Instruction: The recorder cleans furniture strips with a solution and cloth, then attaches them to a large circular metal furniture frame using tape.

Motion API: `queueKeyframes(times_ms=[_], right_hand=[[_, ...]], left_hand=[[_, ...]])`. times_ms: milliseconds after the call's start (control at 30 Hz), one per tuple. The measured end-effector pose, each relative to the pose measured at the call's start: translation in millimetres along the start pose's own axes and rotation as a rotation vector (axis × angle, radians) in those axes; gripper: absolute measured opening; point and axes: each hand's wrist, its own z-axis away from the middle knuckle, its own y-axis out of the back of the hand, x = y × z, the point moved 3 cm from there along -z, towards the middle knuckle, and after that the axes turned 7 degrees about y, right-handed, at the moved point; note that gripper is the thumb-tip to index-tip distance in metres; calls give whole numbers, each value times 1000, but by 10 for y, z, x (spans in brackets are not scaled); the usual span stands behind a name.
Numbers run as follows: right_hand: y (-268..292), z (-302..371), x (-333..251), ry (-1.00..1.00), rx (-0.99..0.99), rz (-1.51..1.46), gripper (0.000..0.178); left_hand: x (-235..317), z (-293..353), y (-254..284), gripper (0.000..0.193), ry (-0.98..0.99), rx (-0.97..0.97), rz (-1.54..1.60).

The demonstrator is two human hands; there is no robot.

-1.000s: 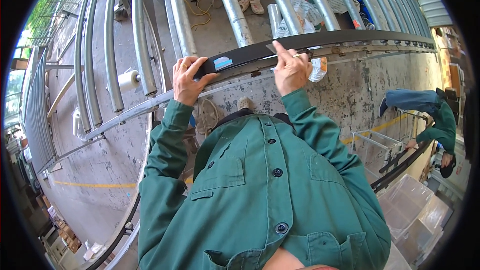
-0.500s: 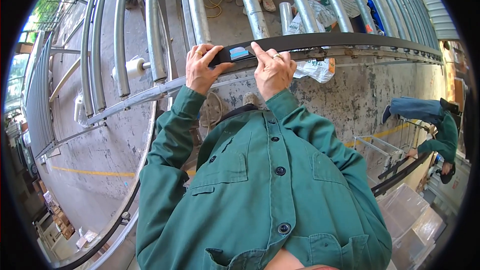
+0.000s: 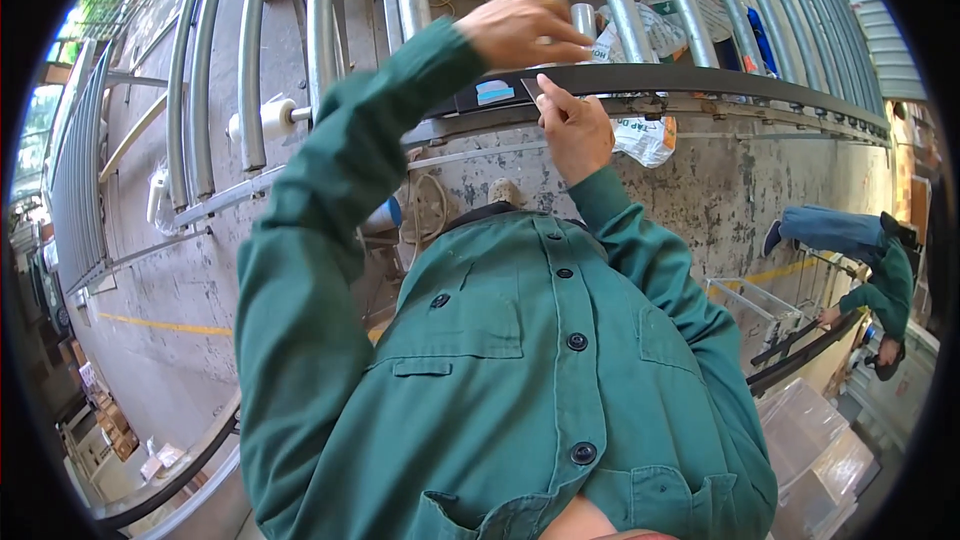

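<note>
A long black bar (image 3: 690,78) lies crosswise over the near ends of several metal rollers. A small blue-and-white label (image 3: 494,92) sits near its left end. My left hand (image 3: 528,30) is raised over the rollers just beyond the bar, slightly blurred, its fingers stretched toward the right and free of the bar. At the bar, right of the label, is my right hand (image 3: 580,132). Its index finger and thumb come close together at the bar's near edge, the other fingers curled. Whatever may be between them is too small to make out.
Metal rollers (image 3: 625,10) run away from me on a frame. Below them lie a plastic bag (image 3: 645,140) and a white film roll (image 3: 265,120). At right, a co-worker in a green top (image 3: 885,275) bends over another dark bar (image 3: 800,350). Clear-wrapped boxes (image 3: 800,420) stand nearby.
My left hand has let go of the bar's left end and swung up and right over the rollers. My right hand has shifted slightly right, its index finger and thumb nearer each other.
</note>
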Motion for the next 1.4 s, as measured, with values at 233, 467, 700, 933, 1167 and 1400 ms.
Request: queueKeyframes(times_ms=[233,467,700,933,1167,1400], right_hand=[[-100,27,-63,143,78,10,24],[-162,22,-184,211,104,23,25],[-236,47,-270,247,129,56,25],[-322,51,-443,264,78,80,24],[-694,418,-678,337,-126,-72,25],[-232,310,-582,290,-320,-208,31]], left_hand=[[215,-648,-302,50,146,-522,-132],[267,-663,-253,56,204,-569,-211],[302,-651,-211,58,252,-574,-242],[344,-654,-206,61,241,-542,-303],[321,-624,-305,53,256,-528,-329],[177,-579,-361,48,260,-521,-199]])
